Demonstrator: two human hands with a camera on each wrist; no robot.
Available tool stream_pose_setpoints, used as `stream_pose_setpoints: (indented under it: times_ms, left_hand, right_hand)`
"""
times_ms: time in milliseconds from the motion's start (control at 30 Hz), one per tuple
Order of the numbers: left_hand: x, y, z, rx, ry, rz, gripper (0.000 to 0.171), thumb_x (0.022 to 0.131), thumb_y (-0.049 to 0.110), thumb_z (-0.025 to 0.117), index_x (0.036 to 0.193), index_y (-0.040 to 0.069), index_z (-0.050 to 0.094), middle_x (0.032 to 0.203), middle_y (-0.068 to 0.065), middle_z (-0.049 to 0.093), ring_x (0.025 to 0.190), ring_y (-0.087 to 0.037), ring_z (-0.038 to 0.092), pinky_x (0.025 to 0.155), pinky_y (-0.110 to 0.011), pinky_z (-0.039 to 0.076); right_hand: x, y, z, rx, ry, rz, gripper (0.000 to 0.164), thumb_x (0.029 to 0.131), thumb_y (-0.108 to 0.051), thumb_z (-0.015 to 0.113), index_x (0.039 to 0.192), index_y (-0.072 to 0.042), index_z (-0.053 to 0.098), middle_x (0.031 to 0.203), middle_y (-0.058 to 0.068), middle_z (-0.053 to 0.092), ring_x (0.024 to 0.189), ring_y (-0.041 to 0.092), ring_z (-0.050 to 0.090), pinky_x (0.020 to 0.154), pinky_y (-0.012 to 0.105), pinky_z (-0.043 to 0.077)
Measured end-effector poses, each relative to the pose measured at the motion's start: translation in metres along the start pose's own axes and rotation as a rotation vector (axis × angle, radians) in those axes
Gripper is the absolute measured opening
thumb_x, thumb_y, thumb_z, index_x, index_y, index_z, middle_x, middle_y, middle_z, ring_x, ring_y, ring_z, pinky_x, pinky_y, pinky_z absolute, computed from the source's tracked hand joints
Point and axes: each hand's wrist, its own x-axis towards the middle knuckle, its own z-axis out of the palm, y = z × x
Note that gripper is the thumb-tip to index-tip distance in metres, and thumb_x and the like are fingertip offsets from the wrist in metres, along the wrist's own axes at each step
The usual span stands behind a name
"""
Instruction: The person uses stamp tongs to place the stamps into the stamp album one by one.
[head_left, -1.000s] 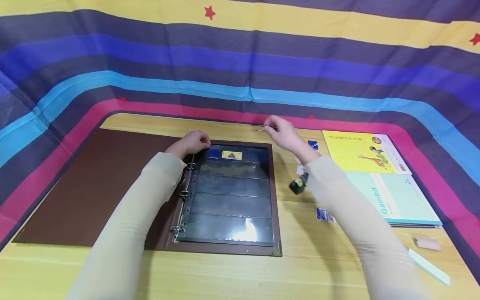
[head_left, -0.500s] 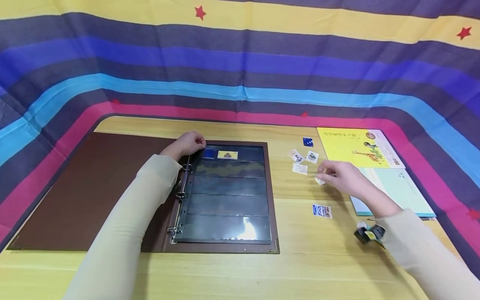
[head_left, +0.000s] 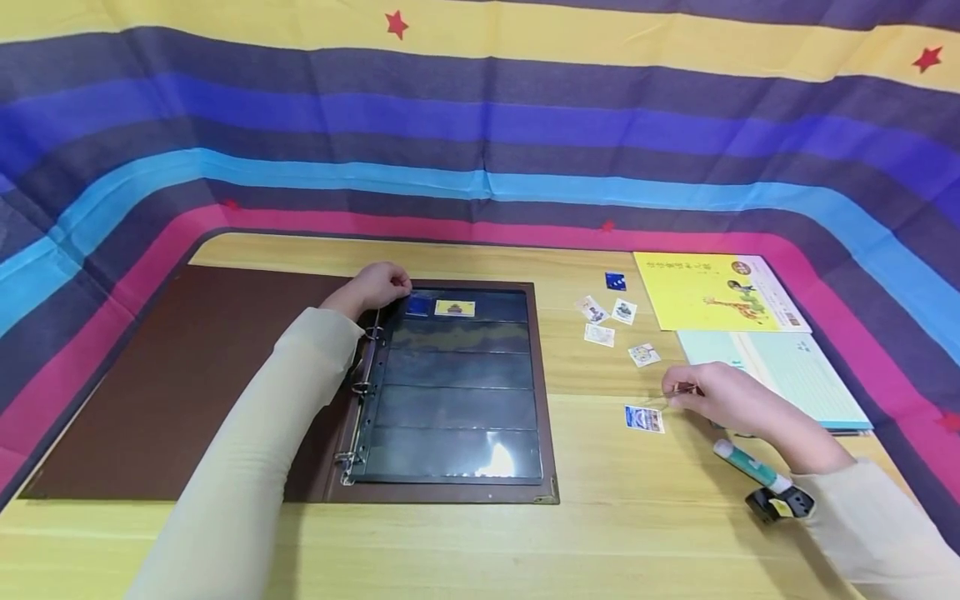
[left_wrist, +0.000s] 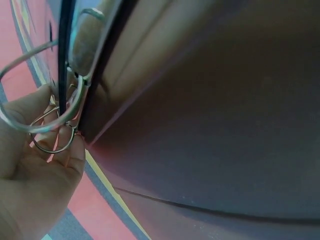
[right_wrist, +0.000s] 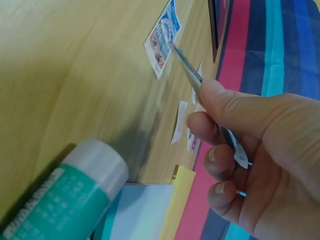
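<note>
My left hand (head_left: 378,286) pinches the top left corner of the black pocket page (head_left: 457,371) in an open brown ring binder (head_left: 543,400). The left wrist view shows thumb and fingers at the page edge by a metal ring (left_wrist: 55,137). In the top pocket sit a dark blue stamp (head_left: 417,307) and a yellow stamp (head_left: 455,308). My right hand (head_left: 723,400) grips metal tweezers (right_wrist: 192,75), their tips at a blue and white stamp (right_wrist: 164,40) lying on the table. Whether they touch it, I cannot tell.
Several loose stamps lie right of the binder, among them a patterned one (head_left: 644,355) and a blue one (head_left: 615,282). A yellow book (head_left: 712,292) overlaps a pale notebook (head_left: 795,375) at the right. A green glue stick (head_left: 750,465) is near my right wrist.
My right hand has come from beyond the binder's top edge, rightward and then nearer me, bringing the tweezers to the blue and white stamp. The left hand keeps its place at the page corner.
</note>
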Motion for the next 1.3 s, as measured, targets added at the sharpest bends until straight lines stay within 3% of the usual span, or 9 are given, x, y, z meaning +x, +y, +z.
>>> stream_pose_setpoints:
  times_ms: [367,533,633,867,1067,1300]
  left_hand:
    - [0.002,-0.001,0.001,0.026,0.01,-0.007,0.013,0.085,0.01,0.044,0.088,0.003,0.055,0.085,-0.01,0.05,0.073,-0.023,0.042,0.067,-0.034,0.035]
    - [0.002,-0.001,0.001,0.041,0.018,0.004,0.013,0.084,0.009,0.045,0.088,0.002,0.055,0.086,-0.01,0.05,0.075,-0.023,0.042,0.069,-0.035,0.035]
    - [0.002,-0.001,0.0,0.04,0.021,0.002,0.013,0.084,0.009,0.045,0.088,0.002,0.055,0.086,-0.01,0.05,0.075,-0.023,0.042,0.07,-0.035,0.035]
    - [0.0,0.0,0.001,0.031,0.014,0.007,0.012,0.084,0.009,0.045,0.088,0.002,0.055,0.085,-0.01,0.05,0.075,-0.023,0.042,0.069,-0.035,0.036]
    - [0.001,0.001,0.001,0.046,0.017,0.012,0.012,0.084,0.009,0.045,0.087,0.002,0.055,0.085,-0.01,0.051,0.075,-0.023,0.042,0.07,-0.035,0.035]
    - [0.002,-0.001,0.001,0.043,0.017,0.016,0.012,0.084,0.009,0.045,0.087,0.003,0.056,0.086,-0.01,0.051,0.075,-0.023,0.042,0.07,-0.035,0.036]
  right_hand:
    - [-0.004,0.001,0.001,-0.054,-0.003,0.092,0.009,0.071,-0.017,0.063,0.07,-0.017,0.055,0.056,-0.011,0.044,0.049,0.005,0.038,0.046,0.023,0.032]
    - [-0.005,0.0,-0.001,0.011,-0.02,0.106,0.011,0.073,-0.019,0.062,0.066,-0.016,0.053,0.049,-0.009,0.041,0.042,0.004,0.037,0.042,0.022,0.031]
    - [-0.002,0.002,-0.001,0.034,0.012,0.086,0.008,0.075,-0.019,0.06,0.07,-0.014,0.056,0.052,-0.009,0.044,0.045,0.004,0.039,0.043,0.022,0.033]
    - [0.012,0.007,0.005,-0.031,0.076,0.037,0.006,0.075,-0.017,0.06,0.073,-0.011,0.058,0.062,-0.009,0.049,0.055,0.008,0.041,0.051,0.024,0.036]
    - [0.017,0.009,0.007,-0.061,0.06,0.075,0.006,0.074,-0.014,0.061,0.076,-0.01,0.058,0.065,-0.008,0.051,0.057,0.009,0.042,0.054,0.028,0.037]
    - [0.019,0.006,0.008,-0.131,0.07,0.105,0.006,0.074,-0.016,0.061,0.071,-0.016,0.056,0.061,-0.008,0.047,0.054,0.01,0.039,0.052,0.027,0.033]
